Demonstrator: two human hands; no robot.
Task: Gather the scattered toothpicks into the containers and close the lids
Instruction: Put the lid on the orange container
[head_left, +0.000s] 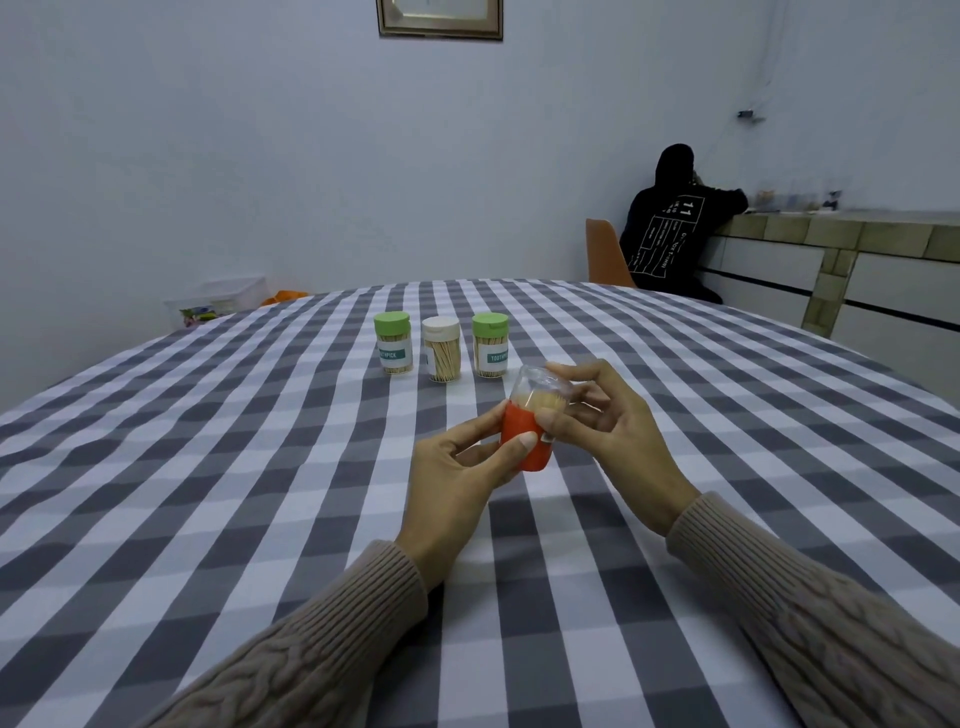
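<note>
I hold a red toothpick container (524, 441) tilted above the table, full of toothpicks, with a clear domed lid (540, 385) on top. My left hand (462, 467) grips the red base between thumb and fingers. My right hand (608, 415) pinches the container's upper part at the clear lid with thumb and fingers. Behind it three upright jars of toothpicks stand in a row with lids on: a green-lidded jar (394, 343) on the left, a white-lidded jar (441, 349) in the middle, and another green-lidded jar (490, 344) on the right.
The table wears a grey and white checked cloth (208, 467). A person in a black hoodie (670, 228) sits at a counter at the back right, by an orange chair (605, 254). A clear plastic box (218, 304) lies beyond the table's far left edge.
</note>
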